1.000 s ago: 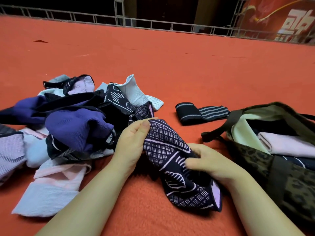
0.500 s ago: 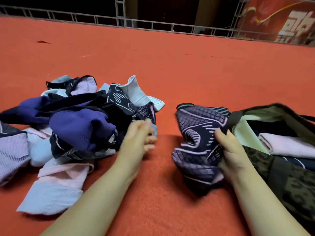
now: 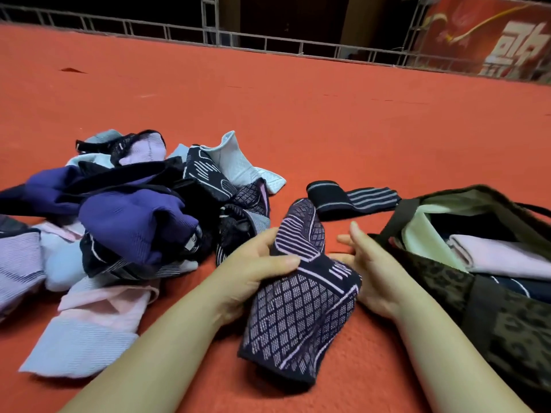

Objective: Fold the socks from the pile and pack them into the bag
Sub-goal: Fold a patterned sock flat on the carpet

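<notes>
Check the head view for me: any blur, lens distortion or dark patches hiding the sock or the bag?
Head view: the patterned sock and both hands are sharp, with no motion blur; wide-angle bending shows in the curved railing up top; the bag interior and lower right corner are dim, so its dark contents are hard to read; no glare on the red carpet.

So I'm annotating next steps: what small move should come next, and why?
Probably fold the dark navy sock with pink diamond pattern in half: the left hand grips its middle, it lies unfolded, and the right hand rests open beside it.
</notes>
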The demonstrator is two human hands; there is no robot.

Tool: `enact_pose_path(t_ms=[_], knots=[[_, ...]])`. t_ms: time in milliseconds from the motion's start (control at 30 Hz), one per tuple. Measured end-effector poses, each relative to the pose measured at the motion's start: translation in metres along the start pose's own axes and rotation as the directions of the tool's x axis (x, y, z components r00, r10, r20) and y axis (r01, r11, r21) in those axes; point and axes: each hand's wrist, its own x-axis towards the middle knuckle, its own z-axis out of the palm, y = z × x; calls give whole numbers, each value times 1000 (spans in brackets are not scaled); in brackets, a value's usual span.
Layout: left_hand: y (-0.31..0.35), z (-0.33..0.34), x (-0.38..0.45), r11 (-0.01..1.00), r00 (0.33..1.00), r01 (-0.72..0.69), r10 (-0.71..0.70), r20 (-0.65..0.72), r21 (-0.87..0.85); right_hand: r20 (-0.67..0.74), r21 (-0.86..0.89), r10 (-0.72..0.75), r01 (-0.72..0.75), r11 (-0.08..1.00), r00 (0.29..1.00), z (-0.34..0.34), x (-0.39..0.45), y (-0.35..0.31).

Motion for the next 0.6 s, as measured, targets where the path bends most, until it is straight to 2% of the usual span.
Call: enact_pose_path(t_ms=[100, 200, 233, 300, 367, 433, 467, 533, 600], knots=[[-3, 2, 0, 1000, 1000, -4, 4, 13, 21, -47, -88, 25, -29, 996, 999, 1, -2, 0], [-2, 2, 3, 983, 997, -66, 55, -62, -173, 33, -276, 75, -63, 959, 997, 2, -10, 0], [-1, 1, 4, 966, 994, -91, 71, -88, -244, 75, -278, 53, -30, 960, 996, 3, -12, 1], [2, 1, 5, 951, 984, -133, 92, -155, -278, 103, -150, -144, 158, 976, 984, 7, -14, 1], [5, 2, 6, 977, 960, -162, 123, -250, -142, 79, -47, -365, 370, 928, 928, 12, -18, 0], [10, 3, 7, 985, 931, -164, 175, -320, 61, 30, 3, -512, 512, 859, 858, 13, -22, -1], [11, 4, 8, 978, 929, -161, 195, -315, 129, 17, -1, -567, 567, 824, 824, 13, -23, -1], [14, 4, 6, 971, 940, -190, 223, -256, 148, 18, -4, -656, 656, 755, 755, 9, -27, -2], [16, 6, 4, 950, 941, -262, 291, -175, 169, 74, 23, -664, 665, 747, 744, 10, -36, -4]])
